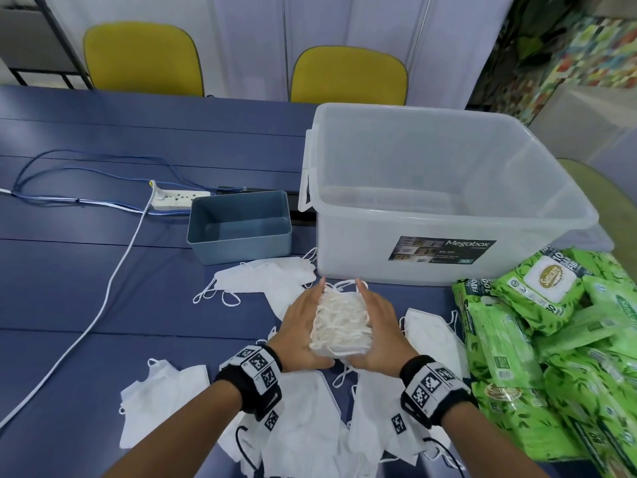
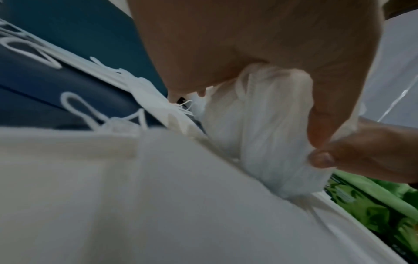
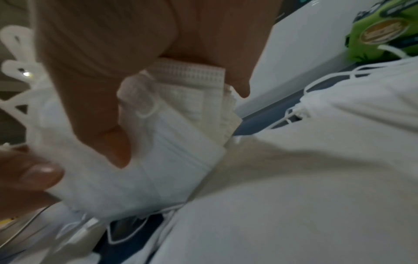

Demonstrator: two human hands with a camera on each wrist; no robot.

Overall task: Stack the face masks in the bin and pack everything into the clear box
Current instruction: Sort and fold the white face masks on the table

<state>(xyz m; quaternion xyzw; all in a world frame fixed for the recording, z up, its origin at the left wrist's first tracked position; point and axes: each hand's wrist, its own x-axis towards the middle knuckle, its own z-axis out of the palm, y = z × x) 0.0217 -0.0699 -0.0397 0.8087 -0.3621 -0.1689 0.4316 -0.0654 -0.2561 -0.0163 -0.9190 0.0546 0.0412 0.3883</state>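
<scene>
Both hands hold a thick stack of white face masks (image 1: 339, 326) between them, low over the blue table, just in front of the clear box (image 1: 448, 201). My left hand (image 1: 300, 326) presses the stack's left side and my right hand (image 1: 382, 326) its right side. In the wrist views the thumbs wrap the near end of the stack (image 2: 267, 128) (image 3: 176, 139). The small blue bin (image 1: 239, 229) stands empty to the left of the clear box, which is empty too. Several loose masks (image 1: 265, 277) lie around and under my hands.
Several green wipes packs (image 1: 551, 339) are piled at the right table edge. A white power strip (image 1: 179, 199) with blue and white cables lies behind the bin. Two yellow chairs (image 1: 348, 74) stand at the far side. More loose masks (image 1: 162, 401) lie near the front edge.
</scene>
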